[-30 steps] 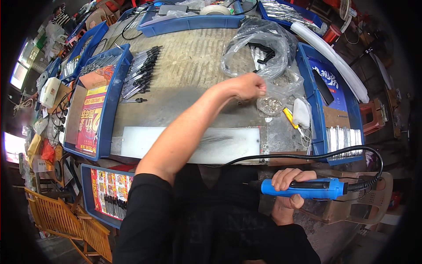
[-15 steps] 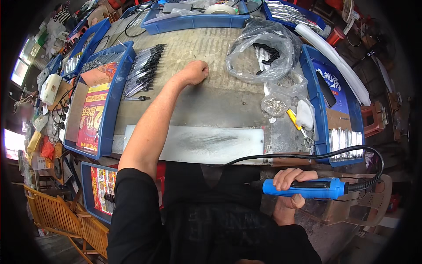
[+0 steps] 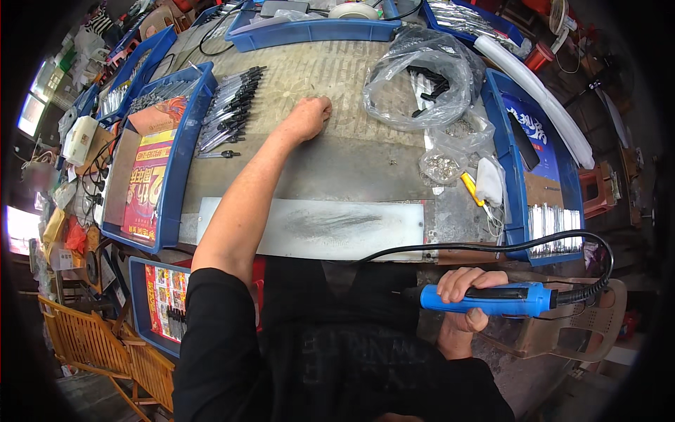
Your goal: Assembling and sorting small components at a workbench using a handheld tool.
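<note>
My left hand (image 3: 308,118) rests on the grey worktable (image 3: 337,77) with its fingers curled into a fist; whether it holds something small I cannot tell. It lies just right of a row of dark slim tools (image 3: 228,109) laid out on the table. My right hand (image 3: 467,299) is down near my lap, gripping a blue handheld power tool (image 3: 485,299) whose black cord (image 3: 534,246) loops up to the right. A pale metal plate (image 3: 313,228) lies along the table's near edge between the two hands.
Blue trays ring the table: one on the left (image 3: 183,155) holding a red printed box, one at the back (image 3: 309,32), one on the right (image 3: 510,169). A clear plastic bag (image 3: 418,77) with dark parts and a small bag of metal bits (image 3: 441,165) lie right of centre. A wooden chair (image 3: 91,344) stands lower left.
My left hand has swept from the small bag of metal bits on the right across the table to the left, and now sits closed beside the row of dark tools. The right hand stayed put.
</note>
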### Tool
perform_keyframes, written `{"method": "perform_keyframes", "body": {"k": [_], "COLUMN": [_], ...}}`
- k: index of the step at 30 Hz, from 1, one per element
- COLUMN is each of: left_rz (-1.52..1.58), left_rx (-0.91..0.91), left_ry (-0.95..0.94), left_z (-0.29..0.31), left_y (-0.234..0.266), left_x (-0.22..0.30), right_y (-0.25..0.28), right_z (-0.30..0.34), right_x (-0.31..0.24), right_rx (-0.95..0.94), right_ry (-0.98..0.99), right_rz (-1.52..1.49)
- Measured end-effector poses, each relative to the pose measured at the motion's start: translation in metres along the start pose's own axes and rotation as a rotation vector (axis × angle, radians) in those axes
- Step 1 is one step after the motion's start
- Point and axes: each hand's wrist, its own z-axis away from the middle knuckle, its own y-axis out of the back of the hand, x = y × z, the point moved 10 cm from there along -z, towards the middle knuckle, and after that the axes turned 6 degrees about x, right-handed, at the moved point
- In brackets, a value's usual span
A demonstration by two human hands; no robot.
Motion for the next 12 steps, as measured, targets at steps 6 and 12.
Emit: {"method": "perform_keyframes", "body": {"k": [6,12], "left_rz": [0.021,-0.026], "left_rx": [0.032,0.034], "left_ry": [-0.049,0.017], "left_z": [0.002,0.006], "left_y": [0.009,0.026], "left_x": [-0.003,-0.003], "right_y": [0.002,-0.001], "right_z": [0.002,0.001], "right_x": [0.0,0.002], "right_rx": [0.013,0.001], "right_ry": [-0.004,-0.017], "right_rz": [-0.025,0.002]}}
